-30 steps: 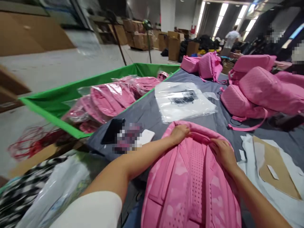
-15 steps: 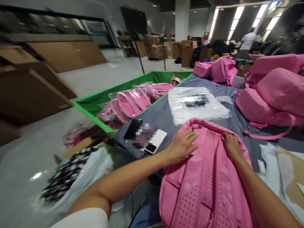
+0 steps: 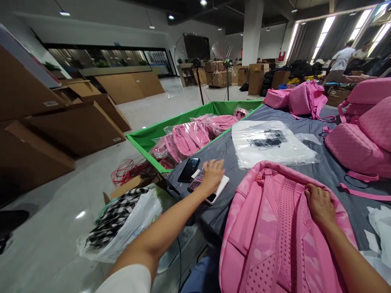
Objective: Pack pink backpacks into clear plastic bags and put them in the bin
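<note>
A pink backpack [image 3: 262, 260] with perforated back padding and camouflage-patterned shoulder straps lies in front of me, strap side up. My right hand [image 3: 320, 203] grips its upper right part, fingers curled at the padding's edge. My left hand [image 3: 213, 176] is off the bag, over the white power bank [image 3: 222, 189] and a phone with a lit screen [image 3: 195, 184]. Its fingers are stretched out and slightly blurred; whether they touch either device I cannot tell. A black phone [image 3: 189, 170] lies just left of them.
A green-walled bin [image 3: 146, 140] beside the table holds several pink backpacks in clear plastic [image 3: 191, 138]. White plastic bags [image 3: 271, 152] lie beyond my backpack. More pink bags [image 3: 354, 138] stand right. Cardboard boxes [image 3: 82, 126] and a bag with checked cloth [image 3: 122, 219] are left. People work far back.
My left hand has left the backpack and moved left to the phone and power bank. My right hand stays on the bag. The view has shifted left and up.
</note>
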`<state>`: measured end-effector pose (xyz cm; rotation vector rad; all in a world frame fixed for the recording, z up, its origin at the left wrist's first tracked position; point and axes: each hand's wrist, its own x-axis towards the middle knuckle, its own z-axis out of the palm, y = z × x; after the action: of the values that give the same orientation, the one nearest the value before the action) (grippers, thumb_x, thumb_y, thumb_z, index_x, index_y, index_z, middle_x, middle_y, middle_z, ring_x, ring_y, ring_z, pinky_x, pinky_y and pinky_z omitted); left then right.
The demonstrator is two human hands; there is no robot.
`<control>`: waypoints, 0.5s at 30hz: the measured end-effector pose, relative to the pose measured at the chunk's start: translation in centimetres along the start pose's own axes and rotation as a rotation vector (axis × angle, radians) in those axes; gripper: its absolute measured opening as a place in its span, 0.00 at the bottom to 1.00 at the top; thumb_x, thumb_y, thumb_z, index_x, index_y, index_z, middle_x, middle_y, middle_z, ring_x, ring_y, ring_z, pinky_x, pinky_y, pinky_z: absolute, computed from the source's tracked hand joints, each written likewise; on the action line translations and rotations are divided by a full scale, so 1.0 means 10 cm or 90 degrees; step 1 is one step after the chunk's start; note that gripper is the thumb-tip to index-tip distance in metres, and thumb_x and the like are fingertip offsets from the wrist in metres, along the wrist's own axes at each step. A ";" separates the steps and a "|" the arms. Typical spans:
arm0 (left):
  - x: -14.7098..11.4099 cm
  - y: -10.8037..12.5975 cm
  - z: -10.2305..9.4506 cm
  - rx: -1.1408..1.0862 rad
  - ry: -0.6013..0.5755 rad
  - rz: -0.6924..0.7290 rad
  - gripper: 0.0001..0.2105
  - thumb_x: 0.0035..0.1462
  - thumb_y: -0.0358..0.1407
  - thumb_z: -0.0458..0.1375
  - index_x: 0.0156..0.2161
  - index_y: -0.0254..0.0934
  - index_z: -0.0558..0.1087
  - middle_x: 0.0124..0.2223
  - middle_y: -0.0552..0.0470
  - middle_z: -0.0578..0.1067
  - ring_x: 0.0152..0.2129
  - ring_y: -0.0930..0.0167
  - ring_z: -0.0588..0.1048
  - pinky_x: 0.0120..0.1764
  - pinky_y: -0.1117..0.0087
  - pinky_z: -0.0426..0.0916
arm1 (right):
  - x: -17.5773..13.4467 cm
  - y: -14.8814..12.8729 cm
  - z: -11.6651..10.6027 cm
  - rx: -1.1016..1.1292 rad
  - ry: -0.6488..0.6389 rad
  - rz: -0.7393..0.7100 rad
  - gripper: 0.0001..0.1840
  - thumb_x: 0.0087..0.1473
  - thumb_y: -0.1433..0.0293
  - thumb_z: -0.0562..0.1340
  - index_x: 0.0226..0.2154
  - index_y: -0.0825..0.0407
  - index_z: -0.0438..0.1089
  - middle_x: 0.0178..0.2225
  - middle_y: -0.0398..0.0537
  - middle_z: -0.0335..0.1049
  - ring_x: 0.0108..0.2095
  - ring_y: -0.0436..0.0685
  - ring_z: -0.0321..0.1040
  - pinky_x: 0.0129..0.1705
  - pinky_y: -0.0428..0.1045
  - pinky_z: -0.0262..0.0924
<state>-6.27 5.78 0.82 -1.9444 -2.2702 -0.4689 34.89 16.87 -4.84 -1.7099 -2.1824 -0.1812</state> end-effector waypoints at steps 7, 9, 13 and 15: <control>0.30 1.92 0.15 -0.312 -0.186 0.470 0.38 0.64 0.58 0.53 0.72 0.46 0.51 0.74 0.49 0.55 0.71 0.56 0.49 0.69 0.46 0.47 | 0.18 0.08 -0.10 0.023 -0.022 -0.046 0.20 0.61 0.60 0.48 0.41 0.52 0.71 0.38 0.61 0.75 0.39 0.69 0.68 0.44 0.62 0.64; 0.29 2.13 0.30 -0.307 -0.281 0.464 0.43 0.63 0.60 0.52 0.74 0.42 0.45 0.76 0.46 0.47 0.73 0.53 0.41 0.70 0.44 0.40 | 0.24 0.12 -0.21 0.061 -0.072 -0.033 0.22 0.57 0.55 0.50 0.41 0.51 0.72 0.35 0.60 0.75 0.36 0.69 0.70 0.40 0.61 0.65; 0.30 2.15 0.54 -0.272 -0.327 0.450 0.40 0.64 0.60 0.49 0.74 0.44 0.48 0.77 0.46 0.41 0.72 0.51 0.33 0.69 0.44 0.35 | 0.33 0.34 -0.42 0.163 -0.103 -0.093 0.28 0.54 0.46 0.53 0.48 0.43 0.72 0.37 0.58 0.77 0.36 0.71 0.74 0.37 0.63 0.66; 0.32 2.13 0.58 -0.244 -0.333 0.455 0.37 0.64 0.60 0.47 0.72 0.46 0.53 0.77 0.48 0.41 0.73 0.52 0.33 0.69 0.44 0.38 | 0.39 0.52 -0.47 0.170 -0.039 -0.158 0.30 0.53 0.41 0.54 0.50 0.36 0.71 0.44 0.61 0.76 0.40 0.73 0.74 0.40 0.66 0.65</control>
<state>14.67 13.30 -0.42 -3.1717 -1.5556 -0.3394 39.99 20.27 0.24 -1.3161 -2.3368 0.0987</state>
